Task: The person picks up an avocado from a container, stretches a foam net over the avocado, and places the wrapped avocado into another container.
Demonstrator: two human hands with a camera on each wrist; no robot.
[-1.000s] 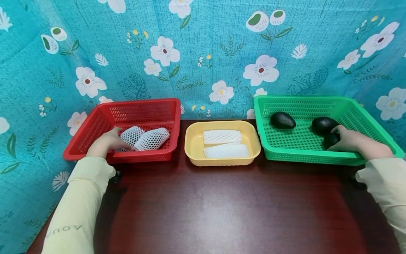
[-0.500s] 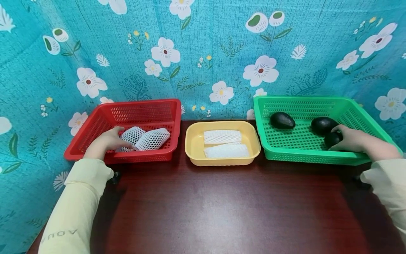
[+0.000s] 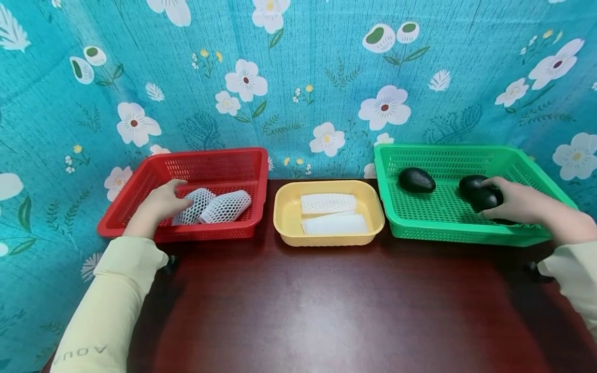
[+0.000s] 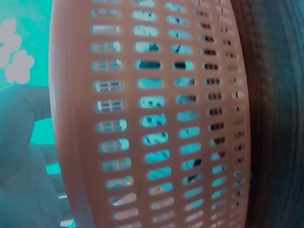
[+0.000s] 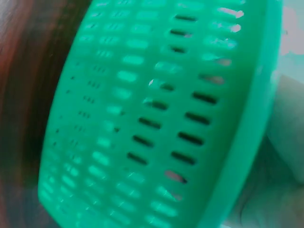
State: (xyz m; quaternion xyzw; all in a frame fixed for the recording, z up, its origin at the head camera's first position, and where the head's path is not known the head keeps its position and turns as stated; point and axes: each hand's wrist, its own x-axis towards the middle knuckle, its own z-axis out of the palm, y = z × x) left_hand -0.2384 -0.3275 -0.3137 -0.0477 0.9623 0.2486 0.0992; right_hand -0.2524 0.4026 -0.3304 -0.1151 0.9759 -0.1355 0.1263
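In the head view, my right hand (image 3: pixel 517 204) reaches into the green basket (image 3: pixel 448 232) and grips a dark avocado (image 3: pixel 486 200) between thumb and fingers. Just behind it lies another avocado (image 3: pixel 470 184), partly overlapped. A third avocado (image 3: pixel 416 180) rests by the basket's left side. My left hand (image 3: pixel 163 203) is inside the red basket (image 3: pixel 186 235), thumb and fingers spread apart beside a plump white foam-net bundle (image 3: pixel 195 204). A second netted bundle (image 3: pixel 226 206) leans next to it. Basket walls hide most of both hands in the wrist views.
Between the baskets stands a yellow tray (image 3: pixel 282 233) with two flat white foam net sleeves (image 3: pixel 328 202) in it. All three containers sit along the back of a dark wooden table (image 3: pixel 308 300). A blue flowered cloth (image 3: pixel 298 77) hangs directly behind them.
My left hand has drawn back slightly left from the netted bundles, its fingers now apart. My right hand has shifted the gripped avocado a little up and left, against the one behind.
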